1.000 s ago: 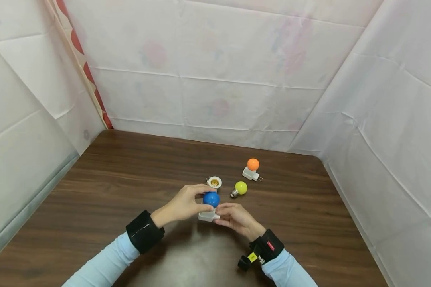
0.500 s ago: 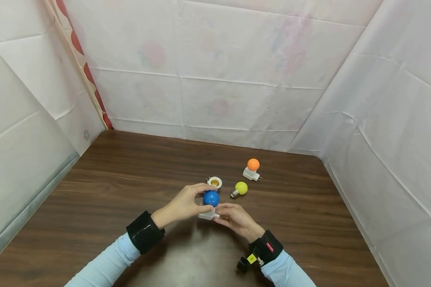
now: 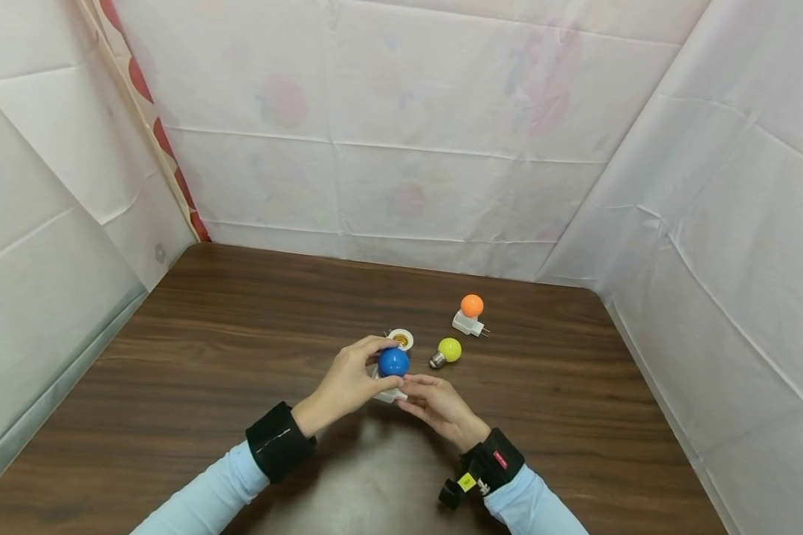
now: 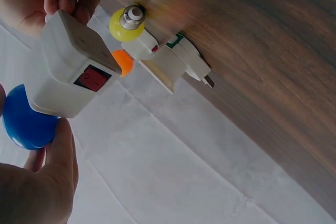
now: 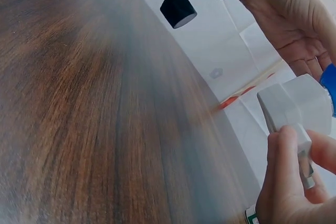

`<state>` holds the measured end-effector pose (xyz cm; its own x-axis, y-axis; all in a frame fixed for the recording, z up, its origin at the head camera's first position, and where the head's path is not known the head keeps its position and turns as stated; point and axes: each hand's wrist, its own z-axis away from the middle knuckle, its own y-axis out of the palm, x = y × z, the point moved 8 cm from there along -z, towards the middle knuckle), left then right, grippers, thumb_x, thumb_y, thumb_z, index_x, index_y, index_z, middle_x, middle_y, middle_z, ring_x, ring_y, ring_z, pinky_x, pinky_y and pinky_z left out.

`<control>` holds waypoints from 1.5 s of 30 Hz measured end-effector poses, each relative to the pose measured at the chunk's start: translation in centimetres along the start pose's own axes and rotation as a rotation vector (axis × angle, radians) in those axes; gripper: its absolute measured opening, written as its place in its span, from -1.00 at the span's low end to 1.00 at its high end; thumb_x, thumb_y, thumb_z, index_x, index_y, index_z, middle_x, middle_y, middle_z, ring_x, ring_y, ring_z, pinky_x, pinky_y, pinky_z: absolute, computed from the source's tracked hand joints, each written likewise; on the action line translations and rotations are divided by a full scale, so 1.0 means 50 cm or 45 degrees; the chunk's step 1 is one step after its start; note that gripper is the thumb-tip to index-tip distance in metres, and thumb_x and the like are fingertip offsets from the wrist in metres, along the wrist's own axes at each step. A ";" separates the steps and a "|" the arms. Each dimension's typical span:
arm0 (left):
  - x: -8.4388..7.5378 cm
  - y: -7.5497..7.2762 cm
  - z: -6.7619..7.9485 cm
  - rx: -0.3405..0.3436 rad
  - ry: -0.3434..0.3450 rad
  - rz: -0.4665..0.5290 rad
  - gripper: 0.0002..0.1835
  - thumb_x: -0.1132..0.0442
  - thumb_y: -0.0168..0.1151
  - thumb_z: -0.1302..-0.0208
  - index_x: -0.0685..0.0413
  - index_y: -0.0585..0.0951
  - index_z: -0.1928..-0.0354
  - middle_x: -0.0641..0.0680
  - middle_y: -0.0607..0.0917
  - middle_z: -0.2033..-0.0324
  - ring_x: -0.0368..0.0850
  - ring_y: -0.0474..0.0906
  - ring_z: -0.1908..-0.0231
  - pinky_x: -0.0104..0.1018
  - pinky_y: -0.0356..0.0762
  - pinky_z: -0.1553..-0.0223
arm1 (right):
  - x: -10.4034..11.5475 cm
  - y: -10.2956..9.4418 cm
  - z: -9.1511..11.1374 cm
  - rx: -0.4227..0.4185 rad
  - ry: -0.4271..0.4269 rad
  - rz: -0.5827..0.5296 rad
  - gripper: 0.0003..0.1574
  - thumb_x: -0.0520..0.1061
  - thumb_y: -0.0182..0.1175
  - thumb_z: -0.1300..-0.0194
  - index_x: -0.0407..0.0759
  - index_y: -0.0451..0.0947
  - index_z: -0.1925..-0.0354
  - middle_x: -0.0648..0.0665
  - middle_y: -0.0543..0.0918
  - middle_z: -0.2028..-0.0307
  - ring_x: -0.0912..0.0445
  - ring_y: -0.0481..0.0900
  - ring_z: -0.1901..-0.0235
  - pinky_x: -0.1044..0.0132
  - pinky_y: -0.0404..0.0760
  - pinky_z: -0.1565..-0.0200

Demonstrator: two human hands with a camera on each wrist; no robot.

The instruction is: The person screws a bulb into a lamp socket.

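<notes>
With fingers and thumb, my left hand point(image 3: 344, 383) grips a blue light bulb point(image 3: 393, 362) from its left side. The bulb sits at the mouth of a white plug-in lamp socket point(image 4: 52, 77), which has a red rocker switch point(image 4: 94, 78). My right hand point(image 3: 444, 412) pinches that socket by its plug end, just right of the bulb. In the right wrist view a metal prong point(image 5: 306, 169) shows between the right fingers. The bulb's screw base is mostly hidden, so how deep it sits cannot be seen.
Just beyond the hands a second white socket point(image 3: 401, 339) lies with its brass-coloured mouth up. A yellow bulb point(image 3: 450, 349) lies on its side right of it. Farther back, an orange bulb point(image 3: 471, 305) stands in a third socket point(image 3: 466, 323). White sheets wall the brown table point(image 3: 274, 297).
Both hands have shifted the blue bulb and its socket slightly away from me, and the socket looks a little more tilted. The left wrist has moved slightly right. Other things stay put.
</notes>
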<state>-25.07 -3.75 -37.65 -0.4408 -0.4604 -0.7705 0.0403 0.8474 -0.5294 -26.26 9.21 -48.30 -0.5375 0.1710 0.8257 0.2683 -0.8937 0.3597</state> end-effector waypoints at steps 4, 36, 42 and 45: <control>0.000 0.000 0.002 -0.002 -0.006 0.013 -0.47 0.26 0.42 0.05 0.21 0.53 -0.03 0.13 0.59 0.06 0.01 0.57 0.06 -0.18 0.57 0.07 | -0.001 -0.002 0.000 -0.004 -0.008 -0.007 -0.78 -0.24 0.18 -0.21 -0.25 0.53 0.13 -0.03 0.60 0.30 0.19 0.54 0.29 0.34 0.60 0.11; 0.001 0.007 0.006 0.285 0.102 0.137 -0.51 0.19 0.36 -0.04 0.11 0.53 -0.07 0.13 0.58 -0.02 -0.05 0.55 0.05 -0.19 0.55 0.04 | -0.015 -0.001 0.009 0.124 0.057 0.033 -0.86 -0.29 0.14 -0.22 -0.22 0.58 0.22 -0.10 0.61 0.27 0.13 0.62 0.29 0.30 0.62 0.15; 0.010 0.009 0.006 0.346 0.094 0.167 -0.49 0.21 0.36 -0.04 0.13 0.52 -0.09 0.12 0.60 -0.01 -0.04 0.55 0.02 -0.20 0.53 0.00 | -0.018 0.003 0.011 0.167 0.068 0.034 -0.88 -0.28 0.14 -0.23 -0.19 0.61 0.28 -0.10 0.61 0.27 0.13 0.63 0.28 0.30 0.62 0.13; 0.012 0.010 0.007 0.358 0.092 0.171 -0.49 0.20 0.36 -0.04 0.13 0.52 -0.09 0.12 0.60 0.00 -0.04 0.54 0.02 -0.22 0.53 0.00 | -0.020 0.004 0.011 0.170 0.066 0.033 -0.87 -0.28 0.12 -0.24 -0.17 0.62 0.30 -0.10 0.62 0.28 0.12 0.63 0.29 0.29 0.62 0.13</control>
<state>-25.02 -3.70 -38.51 -0.4768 -0.3208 -0.8184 0.3446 0.7883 -0.5098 -25.24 9.09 -48.79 -0.5689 0.1239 0.8130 0.3844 -0.8338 0.3961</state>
